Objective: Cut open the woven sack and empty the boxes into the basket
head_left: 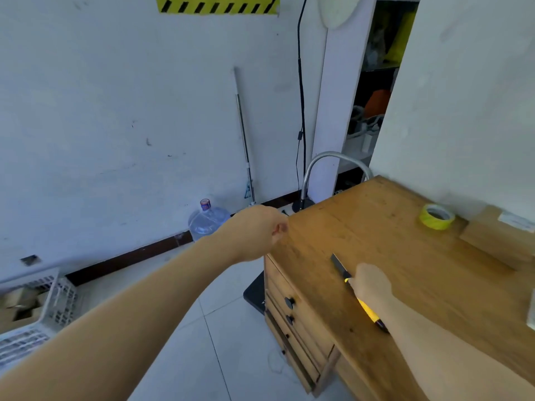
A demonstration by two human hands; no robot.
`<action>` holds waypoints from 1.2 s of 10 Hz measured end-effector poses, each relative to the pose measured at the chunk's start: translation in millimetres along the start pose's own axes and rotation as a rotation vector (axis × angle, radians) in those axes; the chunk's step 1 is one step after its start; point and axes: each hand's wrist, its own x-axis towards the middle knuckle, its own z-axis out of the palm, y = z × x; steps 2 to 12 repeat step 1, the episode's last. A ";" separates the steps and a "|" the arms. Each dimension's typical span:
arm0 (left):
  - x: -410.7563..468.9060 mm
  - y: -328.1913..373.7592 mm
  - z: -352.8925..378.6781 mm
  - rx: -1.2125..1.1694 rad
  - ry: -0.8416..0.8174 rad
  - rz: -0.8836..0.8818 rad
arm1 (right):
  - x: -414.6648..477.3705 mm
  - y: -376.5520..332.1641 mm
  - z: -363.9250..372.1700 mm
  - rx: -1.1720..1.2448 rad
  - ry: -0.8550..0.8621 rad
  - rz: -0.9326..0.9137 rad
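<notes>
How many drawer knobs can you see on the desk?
2: upper knob, lower knob just beneath it, both on the desk front. Lower drawers may hide more.

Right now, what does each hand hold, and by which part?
The right hand holds the utility knife by its yellow handle; the left hand holds nothing visible.

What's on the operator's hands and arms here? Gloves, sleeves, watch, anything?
Nothing worn that shows. The left hand and right hand are both bare, with no gloves, rings or markings visible. Both forearms are bare with no sleeve, watch or band in frame. Motion blur hides fine detail.
</notes>
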 end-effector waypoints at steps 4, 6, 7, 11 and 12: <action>0.2 -1.2 -11.9 -0.002 0.028 -0.002 | 6.3 -41.1 -39.7 0.093 0.100 -0.123; 0.2 -1.2 -11.9 -0.002 0.028 -0.002 | 6.3 -41.1 -39.7 0.093 0.100 -0.123; 0.2 -1.2 -11.9 -0.002 0.028 -0.002 | 6.3 -41.1 -39.7 0.093 0.100 -0.123; 0.2 -1.2 -11.9 -0.002 0.028 -0.002 | 6.3 -41.1 -39.7 0.093 0.100 -0.123; 0.2 -1.2 -11.9 -0.002 0.028 -0.002 | 6.3 -41.1 -39.7 0.093 0.100 -0.123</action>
